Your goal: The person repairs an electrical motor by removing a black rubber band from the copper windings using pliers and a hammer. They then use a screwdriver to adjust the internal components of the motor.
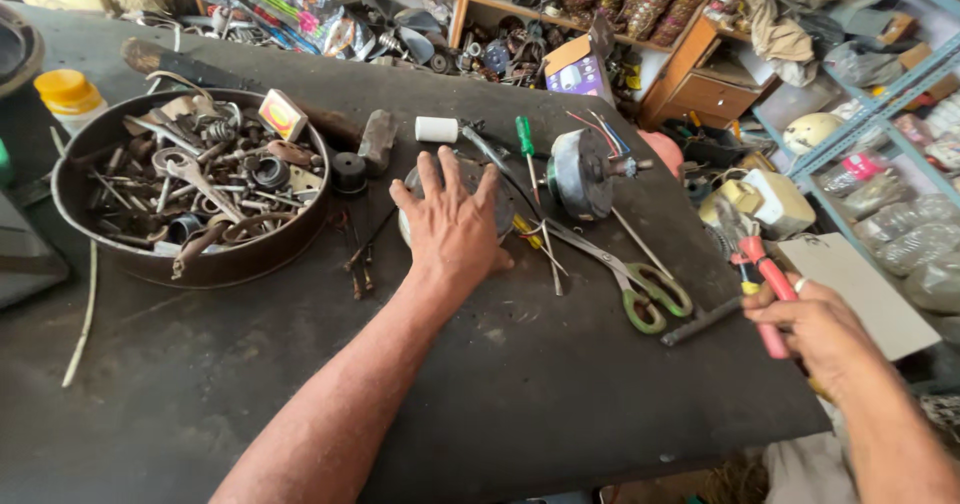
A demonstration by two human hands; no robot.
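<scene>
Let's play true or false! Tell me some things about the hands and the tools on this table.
1. The left hand lies flat on a round metal part. True.
2. The right hand holds scissors. False: it holds red-handled pliers; the green-handled scissors lie on the table.
3. The round pan holds nuts and spanners. True.
4. The green screwdriver is in the pan. False: it lies on the table.

A small flat box [281, 114], red and yellow with a white edge, leans on the round metal tray's [200, 264] rim at one o'clock. On the shelf [520, 9] at twelve o'clock lie shiny multicoloured plastic packets [285, 4]. An open purple-and-white carton [578, 72] stands at the tabletop's [500, 364] far edge.
</scene>
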